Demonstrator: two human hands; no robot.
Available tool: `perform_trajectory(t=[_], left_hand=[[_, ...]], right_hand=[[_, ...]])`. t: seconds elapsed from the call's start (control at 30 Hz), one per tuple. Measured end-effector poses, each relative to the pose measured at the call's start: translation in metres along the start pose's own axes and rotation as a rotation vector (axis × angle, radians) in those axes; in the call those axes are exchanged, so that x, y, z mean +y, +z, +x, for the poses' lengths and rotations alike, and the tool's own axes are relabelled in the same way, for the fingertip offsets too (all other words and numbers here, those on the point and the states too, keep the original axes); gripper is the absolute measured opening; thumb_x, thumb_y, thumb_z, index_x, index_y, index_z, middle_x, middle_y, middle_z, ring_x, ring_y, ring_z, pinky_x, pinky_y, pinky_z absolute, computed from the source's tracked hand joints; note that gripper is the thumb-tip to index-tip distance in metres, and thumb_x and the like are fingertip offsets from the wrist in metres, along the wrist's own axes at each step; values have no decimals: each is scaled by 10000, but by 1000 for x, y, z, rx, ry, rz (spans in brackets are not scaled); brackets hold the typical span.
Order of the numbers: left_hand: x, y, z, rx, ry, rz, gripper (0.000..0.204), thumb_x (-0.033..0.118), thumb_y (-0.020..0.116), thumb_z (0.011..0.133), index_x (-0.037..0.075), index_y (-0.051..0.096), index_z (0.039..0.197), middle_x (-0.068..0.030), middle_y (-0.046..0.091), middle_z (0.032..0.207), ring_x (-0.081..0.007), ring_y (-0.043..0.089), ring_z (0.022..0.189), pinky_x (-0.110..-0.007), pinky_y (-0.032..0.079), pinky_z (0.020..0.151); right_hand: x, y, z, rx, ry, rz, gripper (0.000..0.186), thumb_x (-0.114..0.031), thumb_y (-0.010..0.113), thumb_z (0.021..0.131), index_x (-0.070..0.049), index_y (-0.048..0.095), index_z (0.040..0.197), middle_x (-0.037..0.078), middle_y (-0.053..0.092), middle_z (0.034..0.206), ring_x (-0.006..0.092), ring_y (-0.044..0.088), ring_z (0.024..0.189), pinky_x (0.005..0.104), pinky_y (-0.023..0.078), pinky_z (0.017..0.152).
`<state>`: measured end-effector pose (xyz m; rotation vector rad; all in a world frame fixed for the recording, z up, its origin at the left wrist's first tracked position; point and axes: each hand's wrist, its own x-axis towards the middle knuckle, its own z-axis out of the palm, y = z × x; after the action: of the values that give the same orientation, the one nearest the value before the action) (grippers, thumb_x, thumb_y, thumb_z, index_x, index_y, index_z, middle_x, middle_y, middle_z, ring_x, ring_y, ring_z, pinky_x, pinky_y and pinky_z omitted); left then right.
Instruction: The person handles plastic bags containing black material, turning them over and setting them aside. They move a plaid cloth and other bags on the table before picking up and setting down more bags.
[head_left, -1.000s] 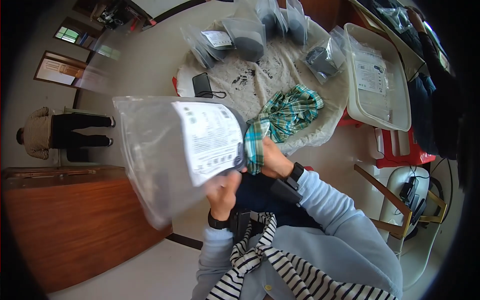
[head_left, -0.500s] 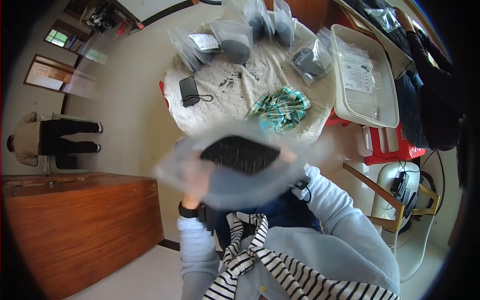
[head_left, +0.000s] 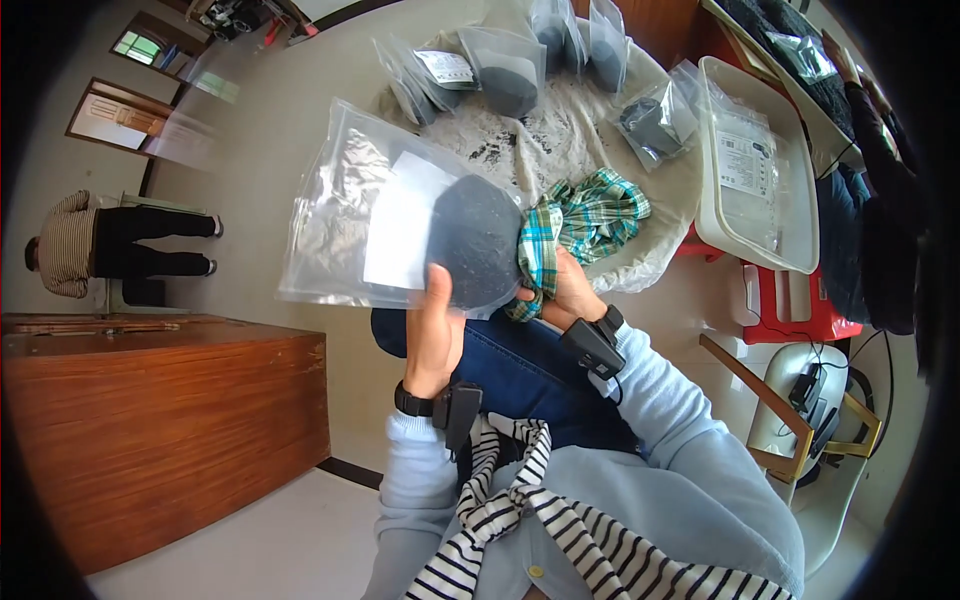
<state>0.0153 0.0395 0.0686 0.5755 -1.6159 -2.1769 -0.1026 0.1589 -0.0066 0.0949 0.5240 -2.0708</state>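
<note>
Beige floor, a wooden cabinet [head_left: 160, 440] off to the left, and a low round tabletop [head_left: 640, 255] under a pale speckled cloth right in front of the knees. Someone else stands way off at the left edge, not involved.

Progress-wise, I'd say this is somewhere in the middle of a bagging job. Several clear bags [head_left: 505, 65] with dark bundles inside already sit along the far side of the tabletop, and another filled one [head_left: 655, 120] lies to the right near a white tray [head_left: 715, 215]. The tray has a flat packet with a label in it. So a good few look done.

The bag in hand [head_left: 390, 225] is a big clear one, held up above the lap, just left of the tabletop. It holds a dark grey folded piece [head_left: 475, 240] and a white sheet [head_left: 400, 230]. Can't tell if its mouth is sealed. The left hand [head_left: 435, 330] grips its lower edge, thumb pressed on the front and fingers hidden behind it.

The right hand [head_left: 570, 295] sits at the tabletop's near edge, fingers closed on a green plaid cloth [head_left: 585, 215], which is bunched up and not in any bag. My guess is that one's still waiting to be packed, and it's the only loose piece I can see.
</note>
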Motion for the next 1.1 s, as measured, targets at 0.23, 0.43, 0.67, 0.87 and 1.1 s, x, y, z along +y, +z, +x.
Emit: perform_trajectory(t=[0.23, 0.43, 0.67, 0.87, 1.1], left_hand=[[0, 5, 10, 74, -84, -378, 625, 501, 377, 948, 13, 350, 1338, -113, 443, 1321, -245, 453, 1190, -426, 336, 1036], [0, 2, 12, 88, -24, -411, 629, 504, 382, 944, 27, 337, 1352, -111, 437, 1331, -245, 440, 1209, -442, 325, 1045], [-8, -2, 11, 69, -11, -460, 640, 518, 364, 944, 31, 328, 1359, -106, 426, 1344, -251, 421, 1230, -454, 311, 1052], [-16, -20, 4, 52, -45, -593, 642, 546, 345, 939, 67, 342, 1366, -80, 431, 1348, -255, 405, 1243, -452, 305, 1053], [-17, -46, -2, 57, -59, -699, 587, 514, 400, 934, 85, 409, 1333, -68, 471, 1309, -254, 428, 1214, -442, 323, 1035]], right_hand=[[10, 18, 0, -12, -53, -308, 56, -135, 590, 872, -91, 557, 886, 8, 572, 748, 103, 519, 570, 241, 405, 463], [20, 23, 2, -10, -59, -346, 68, -83, 620, 832, -71, 563, 866, 16, 567, 709, 108, 514, 528, 240, 412, 469], [19, 10, -3, -23, 19, -456, 61, -91, 604, 842, -68, 561, 879, 30, 573, 729, 120, 518, 536, 252, 414, 481], [1, 5, -7, 69, 47, -181, 113, -168, 507, 903, -78, 567, 934, 45, 592, 811, 136, 535, 596, 262, 410, 481], [-25, -3, -7, 87, -14, -101, 155, -219, 479, 923, -97, 563, 966, 27, 592, 828, 140, 528, 611, 274, 411, 471]])
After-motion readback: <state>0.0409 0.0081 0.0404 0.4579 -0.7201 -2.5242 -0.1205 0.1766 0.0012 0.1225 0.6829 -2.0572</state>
